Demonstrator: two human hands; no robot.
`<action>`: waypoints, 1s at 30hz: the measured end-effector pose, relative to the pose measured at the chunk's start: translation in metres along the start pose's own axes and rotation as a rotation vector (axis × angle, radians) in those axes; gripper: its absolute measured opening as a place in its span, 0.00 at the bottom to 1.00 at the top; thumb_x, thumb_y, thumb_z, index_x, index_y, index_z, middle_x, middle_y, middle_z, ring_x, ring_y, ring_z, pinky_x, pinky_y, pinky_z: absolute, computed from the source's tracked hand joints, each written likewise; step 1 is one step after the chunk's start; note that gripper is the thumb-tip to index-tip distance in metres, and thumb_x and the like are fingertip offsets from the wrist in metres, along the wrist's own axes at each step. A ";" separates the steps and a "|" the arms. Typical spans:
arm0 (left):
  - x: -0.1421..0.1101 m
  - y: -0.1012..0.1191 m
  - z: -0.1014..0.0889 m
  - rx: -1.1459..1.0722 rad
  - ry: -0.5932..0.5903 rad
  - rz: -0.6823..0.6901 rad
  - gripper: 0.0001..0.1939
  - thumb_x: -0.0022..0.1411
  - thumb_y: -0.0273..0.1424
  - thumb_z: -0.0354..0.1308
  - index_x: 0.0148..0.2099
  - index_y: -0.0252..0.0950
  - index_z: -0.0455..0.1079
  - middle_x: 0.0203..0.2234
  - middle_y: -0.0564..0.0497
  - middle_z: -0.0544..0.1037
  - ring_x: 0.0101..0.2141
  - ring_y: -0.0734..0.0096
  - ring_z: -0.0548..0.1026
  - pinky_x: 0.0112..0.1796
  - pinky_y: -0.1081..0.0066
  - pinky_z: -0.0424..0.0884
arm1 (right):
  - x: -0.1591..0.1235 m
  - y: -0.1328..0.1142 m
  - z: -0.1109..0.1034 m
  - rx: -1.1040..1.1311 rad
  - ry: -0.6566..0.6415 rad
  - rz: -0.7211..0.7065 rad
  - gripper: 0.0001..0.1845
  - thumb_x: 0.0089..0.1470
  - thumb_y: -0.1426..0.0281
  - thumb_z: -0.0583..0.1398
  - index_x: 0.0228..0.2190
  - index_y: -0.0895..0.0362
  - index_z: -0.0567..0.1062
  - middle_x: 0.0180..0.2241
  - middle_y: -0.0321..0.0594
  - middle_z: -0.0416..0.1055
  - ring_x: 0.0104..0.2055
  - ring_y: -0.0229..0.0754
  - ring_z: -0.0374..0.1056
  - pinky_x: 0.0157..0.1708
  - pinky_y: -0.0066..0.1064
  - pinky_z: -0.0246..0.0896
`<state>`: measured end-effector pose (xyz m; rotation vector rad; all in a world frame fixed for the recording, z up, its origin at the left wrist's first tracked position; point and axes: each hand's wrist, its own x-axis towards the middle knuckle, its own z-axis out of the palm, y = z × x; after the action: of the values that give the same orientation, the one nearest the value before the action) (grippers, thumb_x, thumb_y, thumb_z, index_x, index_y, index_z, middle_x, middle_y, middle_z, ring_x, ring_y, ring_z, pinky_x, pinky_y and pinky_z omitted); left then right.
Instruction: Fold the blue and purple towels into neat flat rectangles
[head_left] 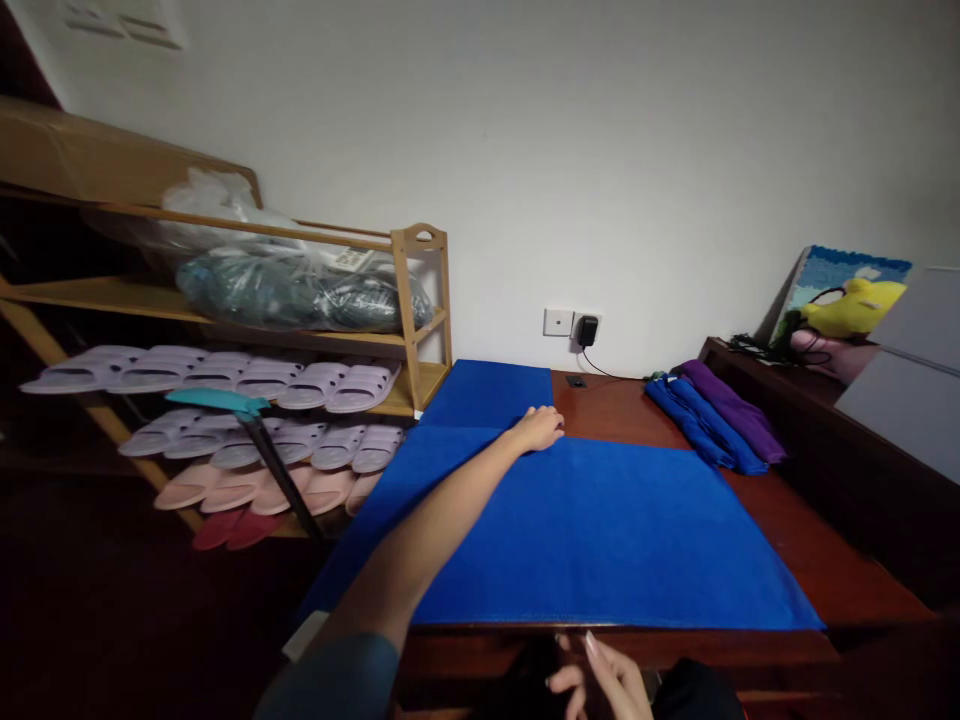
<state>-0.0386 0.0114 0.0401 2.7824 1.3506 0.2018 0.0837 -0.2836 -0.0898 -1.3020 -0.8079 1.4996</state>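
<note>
A blue cloth [637,530] lies spread over the reddish-brown wooden desk, its front edge along the desk's front. Behind its straight back edge, a smaller blue section [487,390] covers the desk's back left; I cannot tell whether it is the same piece. My left hand [538,428] rests palm down where these two meet, fingers stretched out and nothing visibly held. Low in the view, just off the desk's front edge, my right hand [604,680] has bent fingers held apart with nothing between them.
Folded blue cloths [701,425] and a purple cloth [735,410] lie at the back right. A black plug adapter [587,331] sits in the wall socket. Left stands a wooden rack [420,330] with slippers [367,385] and a plastic-wrapped bundle [300,290]; a teal-topped black pole [281,475] leans before it.
</note>
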 end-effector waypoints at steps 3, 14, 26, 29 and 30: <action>0.013 0.006 0.020 -0.018 -0.024 -0.024 0.14 0.64 0.36 0.47 0.46 0.35 0.68 0.49 0.41 0.69 0.51 0.55 0.64 0.48 0.57 0.60 | 0.007 -0.013 0.020 0.038 -0.035 0.056 0.40 0.38 0.35 0.56 0.27 0.62 0.77 0.22 0.49 0.75 0.15 0.41 0.67 0.12 0.23 0.43; 0.011 0.002 0.052 -0.060 0.131 -0.050 0.10 0.67 0.31 0.42 0.44 0.37 0.63 0.47 0.43 0.68 0.51 0.60 0.62 0.46 0.61 0.58 | -0.004 -0.109 -0.075 -0.616 0.111 -0.503 0.23 0.53 0.50 0.55 0.22 0.55 0.76 0.26 0.42 0.75 0.31 0.46 0.71 0.36 0.34 0.65; 0.004 0.009 0.055 -0.030 0.251 -0.081 0.08 0.64 0.29 0.46 0.44 0.36 0.64 0.49 0.42 0.67 0.51 0.58 0.60 0.47 0.60 0.57 | 0.195 -0.175 -0.226 -1.602 0.515 -0.318 0.35 0.57 0.46 0.42 0.56 0.53 0.63 0.60 0.44 0.56 0.59 0.58 0.51 0.53 0.56 0.49; 0.006 0.007 0.056 -0.029 0.245 -0.083 0.08 0.65 0.29 0.46 0.44 0.36 0.63 0.47 0.43 0.68 0.50 0.59 0.61 0.46 0.61 0.58 | 0.202 -0.174 -0.234 -1.583 0.556 -0.298 0.35 0.56 0.45 0.41 0.56 0.51 0.64 0.59 0.45 0.57 0.57 0.60 0.54 0.51 0.55 0.52; 0.006 0.007 0.057 -0.029 0.242 -0.082 0.08 0.65 0.30 0.45 0.44 0.36 0.63 0.47 0.43 0.68 0.50 0.59 0.61 0.46 0.61 0.58 | 0.203 -0.175 -0.236 -1.576 0.575 -0.285 0.36 0.56 0.45 0.40 0.56 0.51 0.64 0.59 0.46 0.57 0.56 0.60 0.54 0.50 0.54 0.53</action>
<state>-0.0215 0.0128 -0.0149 2.7424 1.4935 0.5654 0.3593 -0.0606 -0.0482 -2.3550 -1.7425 -0.0623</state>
